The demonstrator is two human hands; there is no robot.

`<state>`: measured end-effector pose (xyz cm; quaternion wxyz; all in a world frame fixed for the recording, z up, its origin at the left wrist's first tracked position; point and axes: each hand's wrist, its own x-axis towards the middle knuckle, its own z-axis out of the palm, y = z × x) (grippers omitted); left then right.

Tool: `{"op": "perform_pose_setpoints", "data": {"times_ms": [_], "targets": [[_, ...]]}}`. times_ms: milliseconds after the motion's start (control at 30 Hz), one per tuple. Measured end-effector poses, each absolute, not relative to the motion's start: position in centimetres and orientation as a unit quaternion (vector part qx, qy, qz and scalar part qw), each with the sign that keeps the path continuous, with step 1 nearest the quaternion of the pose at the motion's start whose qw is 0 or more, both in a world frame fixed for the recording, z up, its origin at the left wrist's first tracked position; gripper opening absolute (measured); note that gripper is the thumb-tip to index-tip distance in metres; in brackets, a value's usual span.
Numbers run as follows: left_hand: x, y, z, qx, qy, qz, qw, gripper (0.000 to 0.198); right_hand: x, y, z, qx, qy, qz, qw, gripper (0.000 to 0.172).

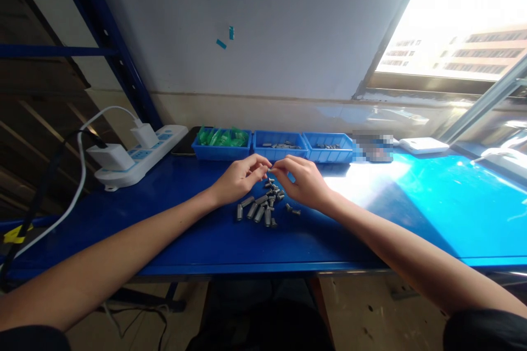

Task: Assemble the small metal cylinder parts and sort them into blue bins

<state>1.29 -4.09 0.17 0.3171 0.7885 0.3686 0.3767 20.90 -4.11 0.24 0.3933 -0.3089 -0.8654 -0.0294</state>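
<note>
My left hand and my right hand meet above the table, fingertips pinched together. Between them shows a bit of a small metal part, perhaps a screw; most of it is covered by the fingers. Just below lies a loose pile of short grey screws. Longer grey metal sleeves lie at the near left of that pile. Two more short screws rest a little apart, to the right, under my right wrist.
Along the wall stand a blue bin with green plastic bags and two blue bins holding small metal parts. A white power strip with plugged-in chargers is on the left. A white flat box lies at the back right.
</note>
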Motion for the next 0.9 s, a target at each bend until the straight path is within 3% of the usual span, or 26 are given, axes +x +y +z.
{"op": "perform_pose_setpoints", "data": {"times_ms": [200,367,433,533,667,900], "targets": [[1.09,-4.62,0.19,0.852,0.321,0.392,0.131,0.024,20.83,-4.08,0.27,-0.322,-0.855,-0.022,0.405,0.02],[1.23,-4.85,0.56,0.851,0.327,0.397,0.106,0.015,20.64,-4.24,0.2,-0.313,-0.849,-0.007,0.426,0.021],[1.34,-4.78,0.61,0.84,0.336,0.4,0.148,0.017,20.62,-4.32,0.19,-0.31,-0.844,-0.003,0.437,0.018],[1.58,-4.56,0.5,0.791,0.348,0.408,0.294,0.023,20.65,-4.45,0.25,-0.289,-0.842,0.002,0.455,0.005],[1.83,-4.43,0.46,0.699,0.357,0.399,0.473,0.034,20.73,-4.56,0.31,-0.22,-0.855,0.001,0.47,0.014],[1.66,-4.31,0.48,0.662,0.348,0.39,0.537,0.035,20.92,-4.36,0.13,-0.2,-0.868,0.015,0.454,0.017]]}}
